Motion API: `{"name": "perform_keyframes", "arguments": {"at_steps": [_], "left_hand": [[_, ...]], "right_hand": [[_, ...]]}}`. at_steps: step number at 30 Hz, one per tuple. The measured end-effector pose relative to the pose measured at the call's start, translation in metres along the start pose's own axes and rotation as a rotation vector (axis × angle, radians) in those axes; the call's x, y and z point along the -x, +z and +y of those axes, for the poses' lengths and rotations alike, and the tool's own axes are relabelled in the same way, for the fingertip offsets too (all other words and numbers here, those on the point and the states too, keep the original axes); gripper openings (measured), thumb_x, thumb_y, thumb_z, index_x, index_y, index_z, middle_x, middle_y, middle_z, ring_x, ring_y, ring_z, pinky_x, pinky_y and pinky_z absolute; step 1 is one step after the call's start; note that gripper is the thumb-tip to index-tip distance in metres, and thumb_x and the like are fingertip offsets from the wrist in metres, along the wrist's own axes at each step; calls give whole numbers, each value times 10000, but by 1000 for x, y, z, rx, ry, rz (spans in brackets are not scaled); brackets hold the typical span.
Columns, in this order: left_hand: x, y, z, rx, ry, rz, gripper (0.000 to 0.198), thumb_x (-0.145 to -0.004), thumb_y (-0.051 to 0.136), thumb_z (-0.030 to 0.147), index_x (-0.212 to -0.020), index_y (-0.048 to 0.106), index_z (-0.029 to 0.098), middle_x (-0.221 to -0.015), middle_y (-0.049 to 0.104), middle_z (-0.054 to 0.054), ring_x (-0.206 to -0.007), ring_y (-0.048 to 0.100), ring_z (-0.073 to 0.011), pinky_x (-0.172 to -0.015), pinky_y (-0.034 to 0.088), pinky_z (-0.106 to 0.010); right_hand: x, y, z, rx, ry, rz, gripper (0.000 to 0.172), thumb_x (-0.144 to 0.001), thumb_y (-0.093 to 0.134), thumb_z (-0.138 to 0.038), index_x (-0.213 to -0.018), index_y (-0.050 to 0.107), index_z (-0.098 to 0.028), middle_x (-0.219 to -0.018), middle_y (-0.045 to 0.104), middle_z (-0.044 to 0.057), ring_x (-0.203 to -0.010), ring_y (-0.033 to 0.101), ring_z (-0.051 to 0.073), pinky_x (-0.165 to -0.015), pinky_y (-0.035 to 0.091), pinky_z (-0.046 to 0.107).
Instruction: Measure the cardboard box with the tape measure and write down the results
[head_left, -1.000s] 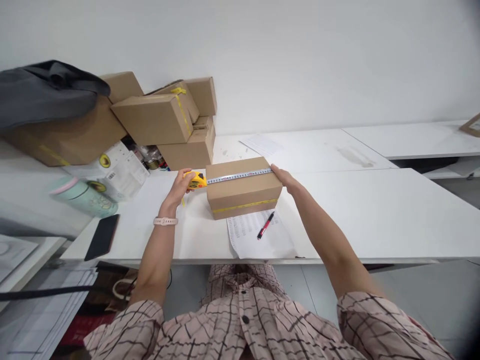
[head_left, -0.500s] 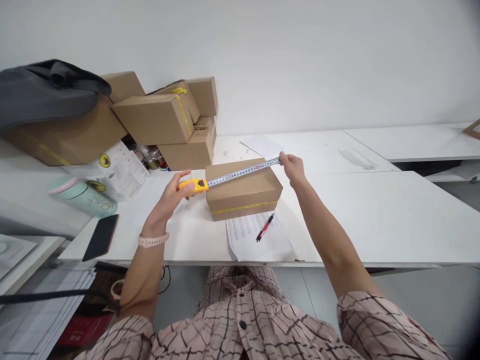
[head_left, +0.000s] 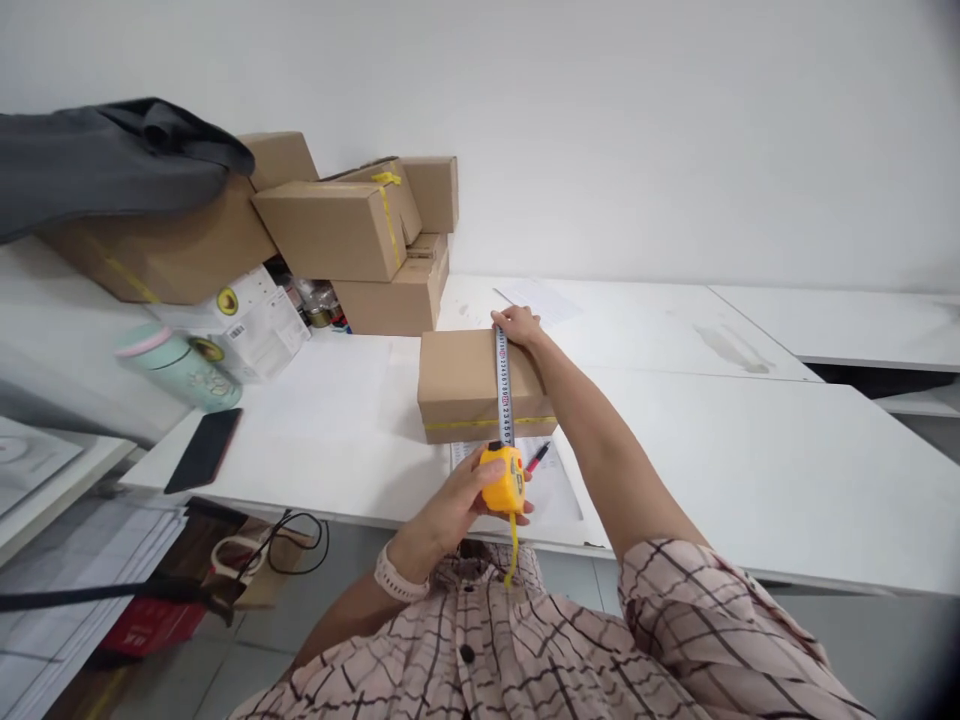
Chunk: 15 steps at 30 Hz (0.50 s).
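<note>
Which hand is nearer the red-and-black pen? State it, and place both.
Left. The left hand grips the yellow tape measure just beside the red-and-black pen. The right hand is farther off, at the far top edge of the cardboard box.

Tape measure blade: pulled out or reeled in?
Pulled out: the blade spans from the yellow case in the left hand, over the cardboard box, to the right hand.

Box (head_left: pixel 459 366) on table (head_left: pixel 720 460) (phone (head_left: pixel 204 450) left)
</note>
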<state>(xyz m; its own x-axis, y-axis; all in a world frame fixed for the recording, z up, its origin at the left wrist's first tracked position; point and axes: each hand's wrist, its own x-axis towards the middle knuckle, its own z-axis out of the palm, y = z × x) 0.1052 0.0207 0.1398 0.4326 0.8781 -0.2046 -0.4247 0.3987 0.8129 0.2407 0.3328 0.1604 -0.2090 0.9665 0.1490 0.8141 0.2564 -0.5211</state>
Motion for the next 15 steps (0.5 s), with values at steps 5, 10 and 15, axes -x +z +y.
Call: {"name": "perform_keyframes", "arguments": {"at_steps": [5, 10, 15], "left_hand": [[6, 11, -6, 38, -39, 18, 581, -806, 739, 564, -1176, 535, 166, -1077, 656, -114, -795, 740, -240, -685, 612, -363], [9, 24, -13, 39, -71, 41, 601, -760, 783, 556, -1146, 515, 181, -1097, 652, -110, -822, 741, -249, -643, 604, -337], [-1, 29, -13, 33, -68, 63, 592, -759, 776, 560, -1134, 521, 179, -1084, 658, -102, -783, 737, -230, -631, 604, -332]], "right_hand": [[6, 2, 10, -138, 38, -65, 404, -924, 485, -554, -802, 698, -233, -833, 705, 37, -821, 633, 220, -814, 438, 342], [13, -2, 9, -131, 37, -58, 433, -897, 539, -580, -661, 574, -219, -680, 613, 17, -670, 552, 174, -671, 388, 301], [10, 3, 7, -146, 48, -67, 422, -892, 561, -575, -669, 607, -219, -678, 630, 21, -681, 572, 183, -712, 414, 311]]}}
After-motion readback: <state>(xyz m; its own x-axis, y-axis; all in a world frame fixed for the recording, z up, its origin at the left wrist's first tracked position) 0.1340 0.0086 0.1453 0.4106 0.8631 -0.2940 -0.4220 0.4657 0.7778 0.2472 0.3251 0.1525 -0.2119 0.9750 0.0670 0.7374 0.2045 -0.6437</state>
